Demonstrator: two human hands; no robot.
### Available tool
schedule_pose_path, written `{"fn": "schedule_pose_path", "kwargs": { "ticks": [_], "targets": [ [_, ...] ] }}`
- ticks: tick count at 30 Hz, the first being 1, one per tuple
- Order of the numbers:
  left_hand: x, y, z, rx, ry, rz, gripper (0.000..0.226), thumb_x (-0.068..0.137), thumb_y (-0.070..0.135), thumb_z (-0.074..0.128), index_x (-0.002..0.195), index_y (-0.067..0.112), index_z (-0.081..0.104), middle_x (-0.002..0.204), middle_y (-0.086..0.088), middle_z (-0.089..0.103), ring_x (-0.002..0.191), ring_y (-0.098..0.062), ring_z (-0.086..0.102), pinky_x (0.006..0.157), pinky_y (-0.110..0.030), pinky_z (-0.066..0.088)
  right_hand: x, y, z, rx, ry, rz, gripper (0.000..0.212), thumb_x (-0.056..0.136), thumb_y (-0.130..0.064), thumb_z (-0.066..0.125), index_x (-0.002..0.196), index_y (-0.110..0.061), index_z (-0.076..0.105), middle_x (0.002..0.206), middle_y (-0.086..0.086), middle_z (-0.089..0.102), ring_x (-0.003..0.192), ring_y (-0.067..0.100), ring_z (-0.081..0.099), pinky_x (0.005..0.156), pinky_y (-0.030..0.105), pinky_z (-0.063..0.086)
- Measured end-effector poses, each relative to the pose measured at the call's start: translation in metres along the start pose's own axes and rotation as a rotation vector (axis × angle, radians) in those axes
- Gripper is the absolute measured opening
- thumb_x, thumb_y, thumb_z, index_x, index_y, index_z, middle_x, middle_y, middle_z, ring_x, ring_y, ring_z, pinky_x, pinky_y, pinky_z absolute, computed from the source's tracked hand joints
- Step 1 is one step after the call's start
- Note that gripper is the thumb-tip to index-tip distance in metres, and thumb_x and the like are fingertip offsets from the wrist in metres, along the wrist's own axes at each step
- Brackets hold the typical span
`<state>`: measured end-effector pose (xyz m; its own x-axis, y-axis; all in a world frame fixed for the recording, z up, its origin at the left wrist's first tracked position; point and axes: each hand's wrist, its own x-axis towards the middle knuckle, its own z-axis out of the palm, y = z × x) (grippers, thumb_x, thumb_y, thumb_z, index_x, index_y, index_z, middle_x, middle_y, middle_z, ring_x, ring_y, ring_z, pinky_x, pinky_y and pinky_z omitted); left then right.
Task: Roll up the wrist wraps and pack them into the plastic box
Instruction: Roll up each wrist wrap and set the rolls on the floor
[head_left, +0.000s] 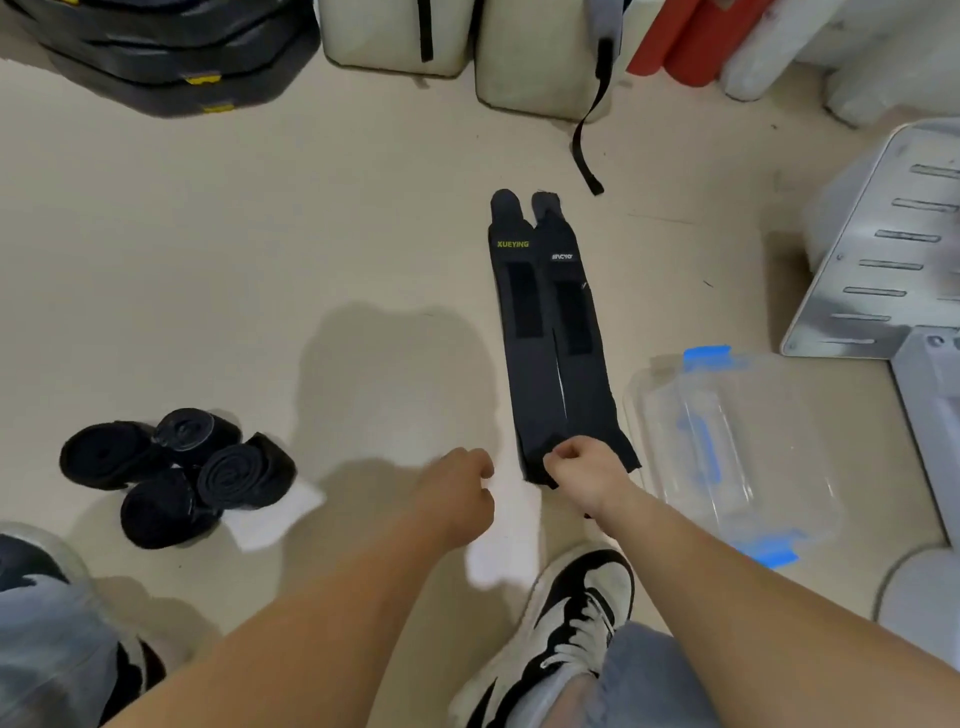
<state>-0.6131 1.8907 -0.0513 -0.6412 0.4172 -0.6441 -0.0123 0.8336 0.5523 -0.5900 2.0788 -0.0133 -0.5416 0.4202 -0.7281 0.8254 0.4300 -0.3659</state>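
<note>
My right hand (582, 470) pinches the near edge of two flat wrist wraps (550, 374) between thumb and curled fingers; my left hand (460, 491) hangs just beside that edge, apart from the fabric, fingers curled in and holding nothing. The wraps lie side by side, long edges touching, running straight away from me on the floor (260, 234); they are black woven bands, each with a darker hook-and-loop patch and a printed label near the far end, and each narrows to a rounded tab.

The plastic box (670, 467) sits just right of the wraps' near end; it is clear and rounded at the corners, with blue latches (707, 357). Beyond it a slotted grey metal plate (878, 260) closes that side. To my left there is a broad stretch of smooth beige floor; past it four rolled wraps (176, 475) huddle together, tight black spirals, partly on a white sheet (270, 525).

My black-and-white shoe (566, 623) sits close under my right forearm; a loose black strap (589, 140) trails near the wraps' far tips, and stacked dark weight plates (166, 52) bound the far left corner.
</note>
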Motion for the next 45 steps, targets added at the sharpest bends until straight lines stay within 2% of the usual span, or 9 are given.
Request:
{"fn": "schedule_pose_path", "kwargs": {
  "ticks": [4,9,12,16,22,27,32,35,45],
  "targets": [
    [0.010,-0.009,-0.004,-0.018,-0.039,-0.020,0.043,0.102,0.019,0.050,0.144,0.022,0.054,0.142,0.002,0.055,0.125,-0.023,0.058,0.105,-0.033,0.048,0.026,-0.017,0.006,-0.074,-0.045,-0.034,0.030,0.103,-0.027,0.058,0.128,-0.010,0.062,0.111,0.005,0.065,0.081,0.010,0.059,0.068,0.024,0.047],
    [0.031,-0.028,-0.025,-0.052,0.029,-0.094,0.043,0.103,0.020,0.051,0.146,0.020,0.053,0.144,0.000,0.056,0.128,-0.025,0.058,0.104,-0.033,0.048,0.041,-0.020,0.019,-0.174,-0.050,-0.010,0.048,0.101,-0.033,0.058,0.147,-0.019,0.053,0.144,0.006,0.045,0.099,0.024,0.060,0.090,0.032,0.049],
    [0.037,-0.037,-0.030,-0.120,0.015,-0.153,0.044,0.103,0.019,0.052,0.147,0.018,0.053,0.145,-0.003,0.059,0.130,-0.026,0.059,0.106,-0.033,0.047,0.041,-0.021,0.035,0.016,-0.072,-0.010,0.050,0.102,-0.024,0.057,0.151,-0.019,0.051,0.123,0.003,0.065,0.097,0.019,0.063,0.084,0.031,0.051],
    [0.038,-0.047,-0.024,-0.291,0.030,-0.248,0.034,0.100,0.023,0.062,0.132,0.014,0.060,0.124,-0.004,0.068,0.113,-0.027,0.065,0.097,-0.032,0.052,0.024,-0.037,0.068,0.368,-0.365,0.206,0.029,0.105,-0.018,0.052,0.132,-0.020,0.063,0.098,0.012,0.074,0.082,0.021,0.065,0.064,0.031,0.050],
    [0.036,-0.051,-0.017,-0.407,-0.005,-0.362,0.044,0.095,0.028,0.069,0.135,0.015,0.054,0.120,-0.008,0.066,0.108,-0.031,0.068,0.098,-0.042,0.057,0.019,-0.029,0.085,0.185,0.022,0.115,0.008,0.100,-0.019,0.054,0.103,-0.016,0.061,0.099,0.007,0.067,0.081,0.021,0.060,0.072,0.032,0.050],
    [0.028,-0.048,-0.012,-0.463,-0.001,-0.376,0.027,0.097,0.020,0.067,0.123,0.012,0.062,0.109,-0.010,0.072,0.102,-0.032,0.072,0.095,-0.046,0.060,0.007,-0.019,0.072,0.550,-0.297,0.394,0.026,0.110,-0.029,0.047,0.113,-0.011,0.065,0.092,0.010,0.074,0.079,0.026,0.073,0.089,0.045,0.062],
    [0.015,-0.024,-0.028,-0.510,-0.018,-0.335,0.018,0.103,0.027,0.063,0.090,0.015,0.064,0.081,-0.003,0.064,0.075,-0.023,0.065,0.055,-0.026,0.049,-0.005,-0.023,0.067,0.503,-0.292,0.408,0.044,0.106,-0.051,0.053,0.115,-0.011,0.067,0.092,0.015,0.080,0.076,0.027,0.076,0.067,0.035,0.062],
    [0.007,-0.006,-0.044,-0.564,-0.013,-0.273,0.010,0.101,0.019,0.064,0.094,0.013,0.066,0.077,-0.002,0.062,0.062,-0.015,0.055,0.045,-0.020,0.039,-0.012,-0.034,0.061,0.528,-0.227,0.403,0.050,0.102,-0.056,0.059,0.118,-0.011,0.068,0.099,0.016,0.078,0.070,0.027,0.071,0.046,0.027,0.052],
    [-0.078,0.033,-0.132,-0.794,0.084,-0.092,0.033,0.095,-0.004,0.063,0.122,0.016,0.065,0.112,-0.009,0.076,0.101,-0.025,0.075,0.079,-0.035,0.064,-0.089,-0.130,0.002,0.628,-0.203,0.096,0.018,0.105,-0.025,0.059,0.116,-0.012,0.065,0.110,0.018,0.074,0.095,0.036,0.074,0.075,0.042,0.063]
  ]
}}
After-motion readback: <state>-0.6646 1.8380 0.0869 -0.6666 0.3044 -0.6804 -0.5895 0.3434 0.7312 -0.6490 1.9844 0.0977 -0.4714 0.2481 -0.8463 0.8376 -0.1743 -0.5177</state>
